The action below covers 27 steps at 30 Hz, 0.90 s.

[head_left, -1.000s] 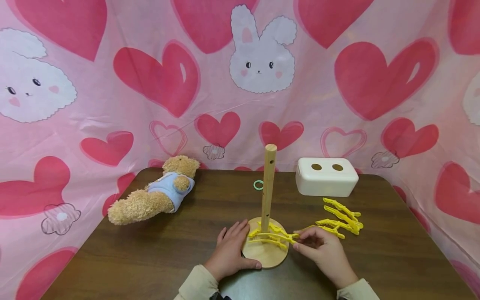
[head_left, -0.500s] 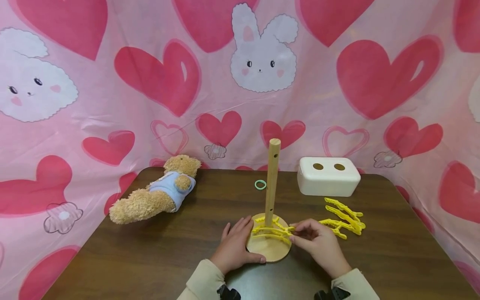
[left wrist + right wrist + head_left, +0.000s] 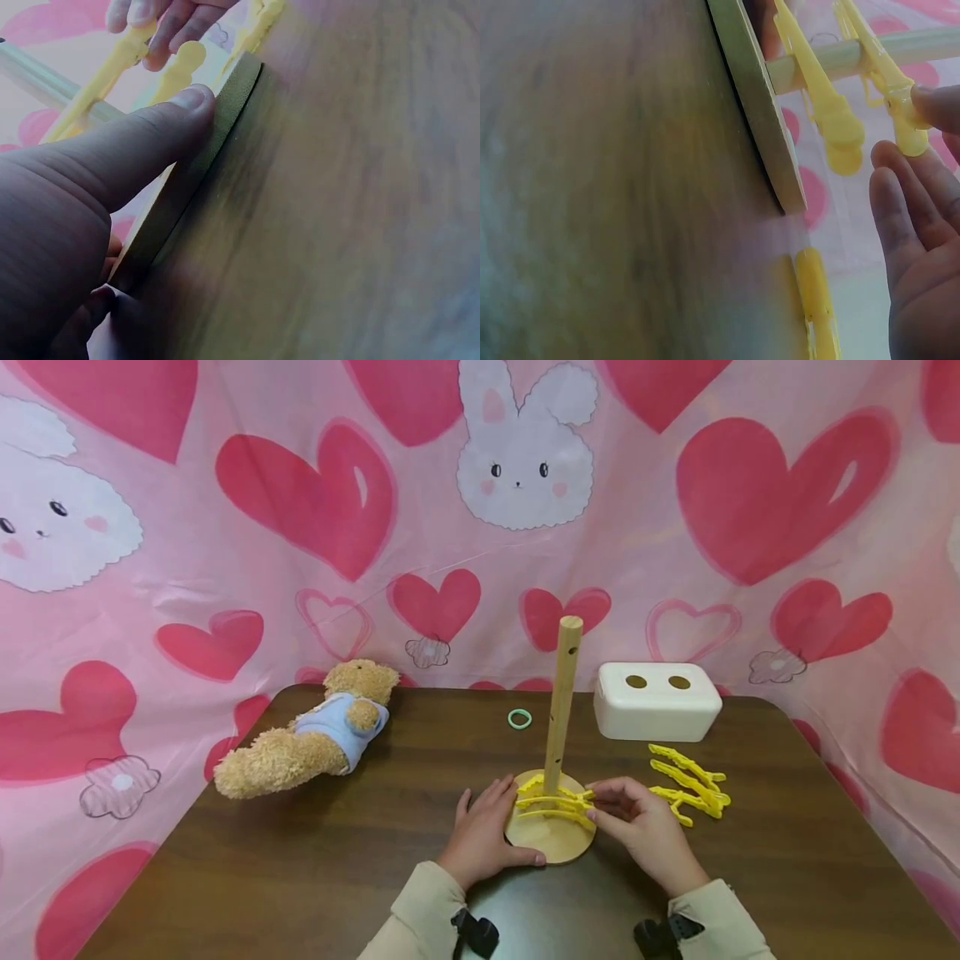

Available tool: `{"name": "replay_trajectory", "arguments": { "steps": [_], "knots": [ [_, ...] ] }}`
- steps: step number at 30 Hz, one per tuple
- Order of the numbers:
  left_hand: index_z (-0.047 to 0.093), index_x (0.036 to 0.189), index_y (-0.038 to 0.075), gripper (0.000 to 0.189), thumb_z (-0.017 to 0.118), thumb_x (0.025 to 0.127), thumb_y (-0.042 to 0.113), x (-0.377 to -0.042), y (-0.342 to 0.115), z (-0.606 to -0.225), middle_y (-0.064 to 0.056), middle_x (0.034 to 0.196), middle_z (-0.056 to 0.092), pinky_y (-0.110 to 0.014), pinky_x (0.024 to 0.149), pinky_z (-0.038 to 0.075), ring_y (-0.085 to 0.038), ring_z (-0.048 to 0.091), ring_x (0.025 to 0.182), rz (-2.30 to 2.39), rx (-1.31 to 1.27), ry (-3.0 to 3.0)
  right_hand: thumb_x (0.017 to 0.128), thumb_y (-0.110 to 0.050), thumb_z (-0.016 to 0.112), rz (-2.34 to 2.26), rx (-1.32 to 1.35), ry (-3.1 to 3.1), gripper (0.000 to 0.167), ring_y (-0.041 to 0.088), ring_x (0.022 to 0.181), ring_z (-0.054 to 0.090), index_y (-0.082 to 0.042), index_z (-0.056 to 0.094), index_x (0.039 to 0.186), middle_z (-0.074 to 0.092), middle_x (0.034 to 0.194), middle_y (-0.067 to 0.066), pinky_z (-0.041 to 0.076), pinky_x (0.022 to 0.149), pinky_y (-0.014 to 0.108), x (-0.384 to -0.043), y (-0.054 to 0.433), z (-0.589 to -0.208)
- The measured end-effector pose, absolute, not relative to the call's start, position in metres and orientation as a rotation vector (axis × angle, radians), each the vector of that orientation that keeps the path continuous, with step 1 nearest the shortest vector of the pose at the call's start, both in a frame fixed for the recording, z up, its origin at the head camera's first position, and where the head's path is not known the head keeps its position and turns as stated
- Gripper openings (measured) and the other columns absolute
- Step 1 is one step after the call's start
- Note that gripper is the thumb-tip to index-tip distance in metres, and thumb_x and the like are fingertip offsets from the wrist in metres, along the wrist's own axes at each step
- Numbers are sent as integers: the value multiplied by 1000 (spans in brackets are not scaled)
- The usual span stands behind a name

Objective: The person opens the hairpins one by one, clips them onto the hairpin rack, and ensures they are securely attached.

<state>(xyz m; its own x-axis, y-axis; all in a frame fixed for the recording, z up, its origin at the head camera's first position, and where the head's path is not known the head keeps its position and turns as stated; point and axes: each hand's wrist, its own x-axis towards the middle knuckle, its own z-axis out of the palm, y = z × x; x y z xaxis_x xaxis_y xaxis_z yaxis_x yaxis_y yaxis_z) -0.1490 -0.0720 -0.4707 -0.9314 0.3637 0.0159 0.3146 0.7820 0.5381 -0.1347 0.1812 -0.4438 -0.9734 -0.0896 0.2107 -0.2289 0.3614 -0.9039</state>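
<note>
Right hand [image 3: 647, 831] is pinching upper yellow plastic clip [image 3: 898, 97] at upright wooden post [image 3: 563, 693]; left hand [image 3: 483, 835], spread, is gripping round wooden base [image 3: 561, 837].

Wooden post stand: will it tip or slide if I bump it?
The wooden post stand might tip if bumped high, given its tall, slim post. Bumped low, its flat round base would probably slide, though the left hand at its rim should limit that.

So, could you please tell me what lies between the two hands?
The wooden stand, with yellow clips at its post, one pinched by the right hand; the head view shows this.
</note>
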Motion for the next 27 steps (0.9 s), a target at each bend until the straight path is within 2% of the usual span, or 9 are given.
{"name": "replay_trajectory", "arguments": {
  "steps": [4,11,18,27],
  "knots": [
    [39,155,11,113,82,68,68,-150,-73,-469,-5,163,32,-63,118,7,-27,26,150,857,530,2882,86,-16,81,1618,289,-2537,32,21,96,68,-8,68,113,71,110,6,57,79,25,-137,187,-441],
    [38,155,10,114,81,68,69,-151,-72,-470,-5,163,31,-62,119,6,-27,26,150,840,540,2872,88,-25,79,1345,144,-2642,27,19,95,63,-11,71,110,71,104,3,53,80,24,-137,220,-432],
    [38,155,10,114,81,68,68,-151,-71,-470,-5,163,31,-62,119,7,-26,26,150,848,549,2874,89,-28,79,1270,74,-2763,31,19,87,60,-8,70,111,70,101,6,51,71,27,-140,254,-428],
    [40,154,10,112,81,68,68,-150,-72,-472,-6,163,31,-63,118,7,-27,27,150,853,549,2875,86,-26,81,1133,0,-2983,40,23,89,59,-4,66,116,66,99,6,53,75,37,-143,283,-429]
  ]
}}
